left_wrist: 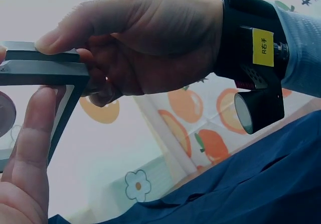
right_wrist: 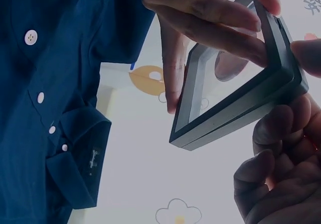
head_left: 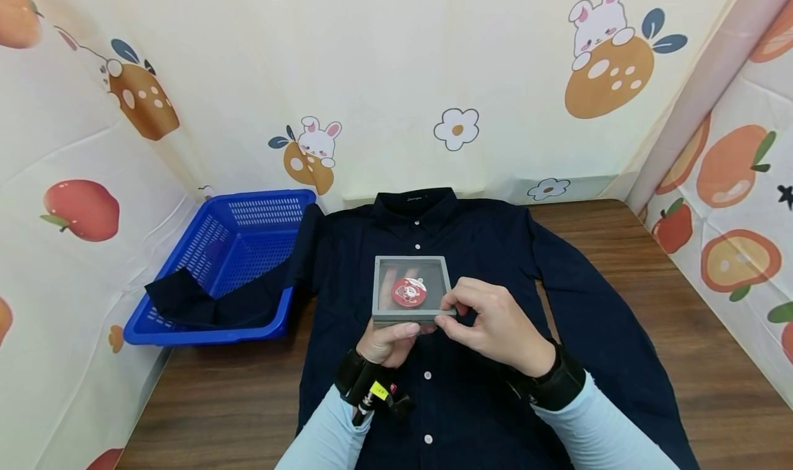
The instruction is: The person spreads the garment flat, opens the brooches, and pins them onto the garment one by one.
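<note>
A small grey-framed display box (head_left: 410, 316) with clear windows is held up over a dark navy shirt (head_left: 427, 404). Inside it shows a round red piece (head_left: 409, 292) with a white drawing. My left hand (head_left: 389, 345) grips the box from below, thumb along its front edge, fingers spread behind the clear panel. With thumb and fingertips, my right hand (head_left: 495, 318) pinches the box's near right corner. In the right wrist view, a thin seam runs along the side of the box frame (right_wrist: 241, 112), between its two halves.
The shirt lies front up on a wooden table (head_left: 235, 394), its collar at the far side. At the left stands a blue plastic basket (head_left: 281, 312) with one sleeve (head_left: 217, 305) draped into it. Printed fabric (head_left: 396, 57) hangs behind and at both sides.
</note>
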`<state>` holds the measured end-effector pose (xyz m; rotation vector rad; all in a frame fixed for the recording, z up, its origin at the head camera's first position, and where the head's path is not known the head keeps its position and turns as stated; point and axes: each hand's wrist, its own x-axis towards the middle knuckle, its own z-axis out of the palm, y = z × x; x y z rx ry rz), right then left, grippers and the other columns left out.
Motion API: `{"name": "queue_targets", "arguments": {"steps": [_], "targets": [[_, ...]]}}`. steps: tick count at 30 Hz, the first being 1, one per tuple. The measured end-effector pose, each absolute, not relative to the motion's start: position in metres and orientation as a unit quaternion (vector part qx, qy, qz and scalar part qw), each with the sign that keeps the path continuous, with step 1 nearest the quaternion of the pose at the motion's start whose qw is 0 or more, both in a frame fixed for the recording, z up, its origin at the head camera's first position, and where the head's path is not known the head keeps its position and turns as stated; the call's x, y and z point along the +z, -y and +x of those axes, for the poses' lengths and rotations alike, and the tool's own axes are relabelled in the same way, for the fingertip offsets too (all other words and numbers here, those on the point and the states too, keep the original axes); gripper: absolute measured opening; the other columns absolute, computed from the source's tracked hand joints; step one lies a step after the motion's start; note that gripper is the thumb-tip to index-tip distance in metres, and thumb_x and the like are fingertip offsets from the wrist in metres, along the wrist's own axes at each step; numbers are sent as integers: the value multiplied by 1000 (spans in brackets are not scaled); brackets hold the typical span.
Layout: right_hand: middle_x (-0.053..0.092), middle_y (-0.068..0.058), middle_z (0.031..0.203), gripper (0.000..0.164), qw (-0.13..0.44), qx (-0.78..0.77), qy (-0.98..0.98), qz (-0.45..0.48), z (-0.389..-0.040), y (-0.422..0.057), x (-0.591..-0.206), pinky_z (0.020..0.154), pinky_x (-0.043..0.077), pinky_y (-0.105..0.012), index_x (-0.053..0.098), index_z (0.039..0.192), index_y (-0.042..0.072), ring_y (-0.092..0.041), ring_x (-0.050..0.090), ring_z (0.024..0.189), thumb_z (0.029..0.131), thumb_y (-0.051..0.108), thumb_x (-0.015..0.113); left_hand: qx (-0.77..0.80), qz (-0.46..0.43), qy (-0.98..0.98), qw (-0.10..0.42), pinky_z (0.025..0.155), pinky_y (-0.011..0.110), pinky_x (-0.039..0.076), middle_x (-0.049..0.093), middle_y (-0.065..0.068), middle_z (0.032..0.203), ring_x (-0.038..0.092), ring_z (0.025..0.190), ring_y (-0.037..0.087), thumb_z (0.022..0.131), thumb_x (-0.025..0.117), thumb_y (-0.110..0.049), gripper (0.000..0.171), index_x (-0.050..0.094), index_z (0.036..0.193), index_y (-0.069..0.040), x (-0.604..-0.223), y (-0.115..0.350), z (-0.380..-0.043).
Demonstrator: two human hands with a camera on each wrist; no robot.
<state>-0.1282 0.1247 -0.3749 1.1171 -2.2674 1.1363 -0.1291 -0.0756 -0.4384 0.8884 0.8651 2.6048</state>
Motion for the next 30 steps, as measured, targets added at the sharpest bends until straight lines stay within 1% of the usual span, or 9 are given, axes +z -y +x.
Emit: {"name": "queue_targets", "arguments": {"steps": [2, 4, 8, 11, 14, 17, 22, 25, 30], "targets": [[46, 8, 72, 15, 180, 400, 806, 397, -128, -125, -374, 55, 34, -12, 63, 85, 22, -4, 44, 65, 81, 14, 75, 896, 306, -292, 134, 83, 28, 52, 3, 13, 159, 59, 104, 18, 86, 55, 11, 97, -4, 155, -23, -438, 75, -129], [47, 8, 74, 16, 175, 397, 808, 399, -128, -126, -374, 56, 34, -12, 63, 86, 22, -4, 45, 66, 81, 15, 76, 896, 307, -290, 137, 83, 28, 52, 1, 14, 160, 61, 102, 18, 87, 53, 12, 96, -4, 155, -23, -437, 75, -130], [48, 6, 77, 16, 162, 388, 811, 406, -130, -128, -372, 56, 36, -13, 64, 87, 21, -6, 46, 68, 80, 16, 78, 894, 312, -290, 141, 87, 29, 51, 2, 14, 160, 58, 109, 20, 87, 48, 15, 93, -4, 155, -22, -436, 76, -131], [50, 6, 79, 17, 151, 383, 813, 412, -131, -129, -371, 56, 38, -16, 65, 89, 20, -5, 47, 70, 80, 17, 78, 893, 314, -288, 145, 91, 31, 49, 2, 15, 160, 54, 116, 22, 87, 47, 16, 93, -6, 155, -21, -435, 78, -131], [51, 6, 81, 17, 144, 382, 812, 417, -132, -130, -370, 57, 41, -17, 65, 90, 20, -2, 47, 73, 80, 17, 78, 894, 313, -285, 150, 92, 33, 49, 2, 16, 160, 54, 117, 23, 88, 48, 14, 94, -8, 154, -21, -434, 79, -131], [52, 7, 82, 17, 142, 387, 810, 417, -132, -131, -368, 58, 41, -15, 65, 90, 20, -3, 48, 73, 80, 16, 78, 893, 309, -289, 155, 90, 32, 50, 2, 17, 160, 56, 115, 23, 88, 49, 13, 94, -9, 154, -22, -433, 79, -130], [51, 9, 82, 15, 146, 397, 808, 411, -133, -135, -366, 57, 41, -17, 66, 91, 20, -10, 51, 72, 81, 17, 78, 888, 306, -305, 157, 89, 31, 51, 4, 16, 160, 57, 113, 21, 88, 47, 14, 92, -4, 155, -23, -433, 78, -130], [50, 9, 81, 16, 156, 399, 806, 408, -133, -138, -363, 57, 41, -18, 67, 91, 20, -8, 49, 73, 81, 16, 78, 887, 308, -305, 158, 89, 31, 50, 4, 16, 160, 56, 115, 21, 89, 49, 13, 91, -1, 155, -23, -434, 76, -131], [51, 8, 79, 18, 176, 394, 801, 414, -139, -141, -354, 56, 38, -14, 67, 92, 21, -2, 46, 73, 80, 15, 79, 887, 308, -304, 161, 89, 32, 51, 2, 16, 160, 55, 117, 24, 89, 51, 12, 91, -1, 155, -24, -434, 74, -132]]}}
